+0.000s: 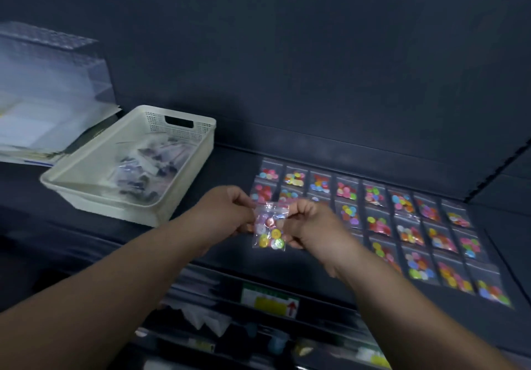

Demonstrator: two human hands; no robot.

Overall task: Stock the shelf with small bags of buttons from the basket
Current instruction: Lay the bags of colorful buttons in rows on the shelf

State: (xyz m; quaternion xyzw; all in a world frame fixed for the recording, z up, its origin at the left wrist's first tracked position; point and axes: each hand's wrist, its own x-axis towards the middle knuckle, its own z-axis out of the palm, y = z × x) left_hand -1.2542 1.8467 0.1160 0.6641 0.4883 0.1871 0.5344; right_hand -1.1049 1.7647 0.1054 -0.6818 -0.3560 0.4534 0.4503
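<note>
The bag (270, 227) hangs in the air between the two hands, above the near part of the shelf (230, 165). It is right of the basket (205, 154) and in front of the left end of the rows (408, 226) of bags laid flat on the shelf.

The left hand (227, 211) has its fingers curled and pinches the bag's upper left edge. The right hand (313, 226) is curled in the same way and pinches the upper right edge. The fingers thus lie on either side of the bag's top half, and the lower half hangs free below them. Which fingers do the pinching is too blurred to tell.

The bag's long axis runs up and down with a slight lean. Its top strip is uppermost and its bottom edge points down toward the near side. Its flat face is turned to the camera. The buttons, yellow, green, pink and white, sit mostly in its lower part.

The cream basket stands on the shelf at the left and holds a heap (143, 177) of clear bags with dark contents. The rows run side by side from the middle out to the right and near. At the far left stands a clear box (48, 82). Below the shelf's near edge is a label (270, 302) with a red arrow.
</note>
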